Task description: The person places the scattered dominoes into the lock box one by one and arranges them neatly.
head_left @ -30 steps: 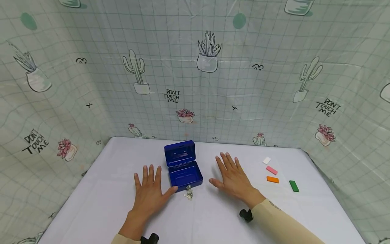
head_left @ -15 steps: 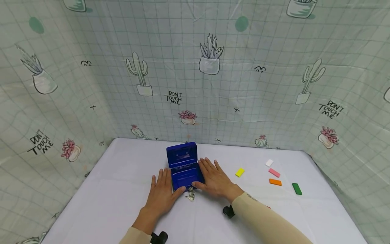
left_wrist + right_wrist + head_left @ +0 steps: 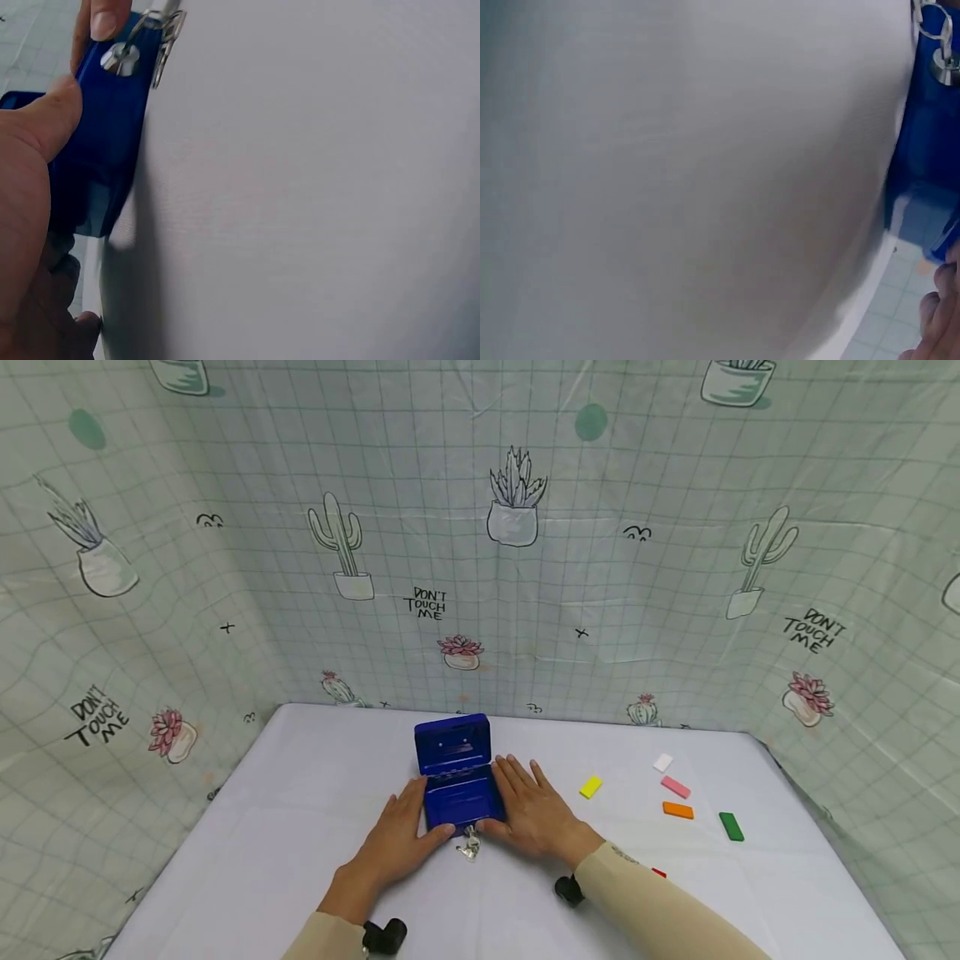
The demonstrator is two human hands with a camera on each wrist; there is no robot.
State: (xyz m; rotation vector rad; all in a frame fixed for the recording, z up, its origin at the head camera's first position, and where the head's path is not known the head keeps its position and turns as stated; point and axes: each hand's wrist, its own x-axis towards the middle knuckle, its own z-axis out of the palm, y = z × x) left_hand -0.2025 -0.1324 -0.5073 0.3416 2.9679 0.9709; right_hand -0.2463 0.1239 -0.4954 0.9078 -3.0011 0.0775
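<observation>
Your left hand (image 3: 393, 842) touches the glossy box (image 3: 459, 797), right hand (image 3: 536, 814) seemingly too, fingers mostly straight. Wrist views resolve its round metal lock (image 3: 130, 64), tiny from head.

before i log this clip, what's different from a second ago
The left hand has moved right and the right hand left, and both now hold the blue box by its sides. The yellow block, hidden before, now shows. The lid stays open; the white block, pink block, orange block and green block lie unmoved.
</observation>
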